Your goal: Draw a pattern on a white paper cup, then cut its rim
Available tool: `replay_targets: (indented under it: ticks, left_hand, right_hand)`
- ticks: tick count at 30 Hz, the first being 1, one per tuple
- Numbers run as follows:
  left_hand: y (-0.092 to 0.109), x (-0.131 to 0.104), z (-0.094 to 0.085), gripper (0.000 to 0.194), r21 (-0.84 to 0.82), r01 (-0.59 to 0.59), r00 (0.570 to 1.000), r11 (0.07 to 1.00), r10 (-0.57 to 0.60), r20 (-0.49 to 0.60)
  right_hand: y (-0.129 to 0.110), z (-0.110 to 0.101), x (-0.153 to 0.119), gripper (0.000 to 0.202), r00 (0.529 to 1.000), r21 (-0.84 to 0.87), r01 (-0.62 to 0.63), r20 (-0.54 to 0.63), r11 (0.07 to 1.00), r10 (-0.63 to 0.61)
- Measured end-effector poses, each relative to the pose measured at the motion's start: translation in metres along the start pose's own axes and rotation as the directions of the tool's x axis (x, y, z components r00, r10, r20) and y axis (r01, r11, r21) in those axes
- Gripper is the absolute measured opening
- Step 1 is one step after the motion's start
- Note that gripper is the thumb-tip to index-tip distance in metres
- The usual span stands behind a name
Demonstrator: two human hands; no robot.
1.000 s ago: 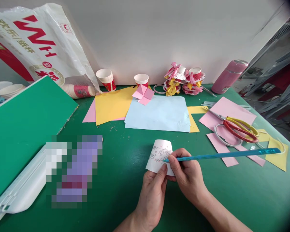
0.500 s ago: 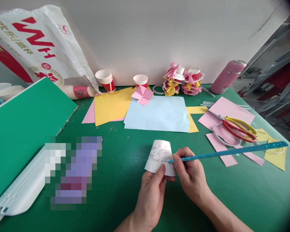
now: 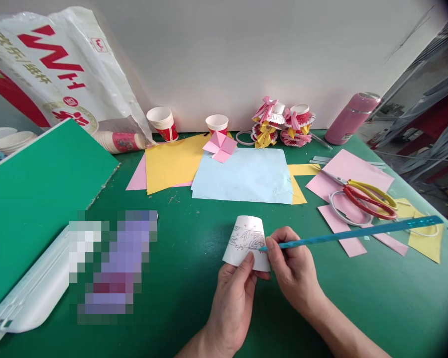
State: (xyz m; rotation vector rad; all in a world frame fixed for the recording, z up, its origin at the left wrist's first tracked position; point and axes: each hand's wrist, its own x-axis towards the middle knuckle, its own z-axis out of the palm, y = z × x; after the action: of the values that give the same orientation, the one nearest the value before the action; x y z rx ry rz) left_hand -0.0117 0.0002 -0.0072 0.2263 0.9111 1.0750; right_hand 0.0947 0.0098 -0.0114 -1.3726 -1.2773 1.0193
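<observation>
**Right hand (image 3: 294,262) pinched tight on the blue pen (image 3: 343,235)**

Its thumb and fingers were closed round the shaft just behind the tip. The left hand (image 3: 232,307) clasped the lower edge of the white paper piece (image 3: 245,233), thumb on top, other fingers beneath. The paper lay at twelve o'clock from that hand, the nearer one, and between nine and ten from the other. The pen's long axis ran from nine o'clock at the tip to nearly three at the tail, crossing the paper's right edge to the lower line of its leafy drawing; I could not tell whether the tip touched.

At ten o'clock from the paper, the plastic bag (image 3: 108,79) read "WH" in red and "欢乐/纸杯" in gold. At eleven, lettering on the stack of red cups (image 3: 168,131) was too small to read.
</observation>
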Motion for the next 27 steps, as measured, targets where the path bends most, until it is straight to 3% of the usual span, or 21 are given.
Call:
replay_targets:
  ticks: [6, 10, 14, 16, 19, 21, 24, 27]
  left_hand:
    - [0.000, 0.001, -0.001, 0.020, -0.002, 0.001, 1.000, 1.000, -0.001, 0.016]
    - [0.002, 0.002, -0.001, 0.017, -0.042, 0.011, 0.999, 0.999, -0.009, 0.034]
    - [0.010, 0.002, 0.001, 0.013, -0.171, 0.145, 0.988, 0.975, -0.133, 0.083]
    - [0.015, 0.000, 0.002, 0.014, -0.219, 0.217, 0.974, 0.951, -0.196, 0.117]
    - [0.017, -0.004, 0.004, 0.016, -0.219, 0.274, 0.951, 0.937, -0.229, 0.209]
    - [0.016, -0.005, 0.003, 0.018, -0.185, 0.238, 0.949, 0.953, -0.188, 0.254]
    - [0.010, -0.006, 0.000, 0.022, -0.074, 0.105, 0.953, 0.992, -0.079, 0.294]
    - [0.006, -0.007, -0.002, 0.019, 0.031, 0.039, 0.971, 0.999, -0.045, 0.236]
  right_hand:
    - [0.002, -0.001, 0.000, 0.018, 0.999, 0.104, -0.007, -0.036, 0.995, 0.010]
    - [0.009, -0.005, 0.007, 0.014, 0.977, 0.241, 0.037, -0.213, 0.970, 0.016]
    - [0.012, -0.010, 0.015, 0.015, 0.936, 0.313, 0.077, -0.351, 0.947, 0.040]
    - [0.011, -0.010, 0.015, 0.016, 0.953, 0.350, 0.059, -0.297, 0.935, 0.052]
    - [0.005, -0.009, 0.012, 0.021, 0.992, 0.429, -0.022, -0.103, 0.903, 0.073]
    - [0.001, -0.007, 0.010, 0.021, 0.993, 0.438, -0.062, -0.060, 0.897, 0.098]
    - [-0.005, -0.004, 0.009, 0.021, 0.989, 0.379, -0.046, -0.115, 0.924, 0.097]
    - [-0.005, -0.003, 0.011, 0.022, 0.993, 0.344, -0.064, -0.067, 0.937, 0.092]
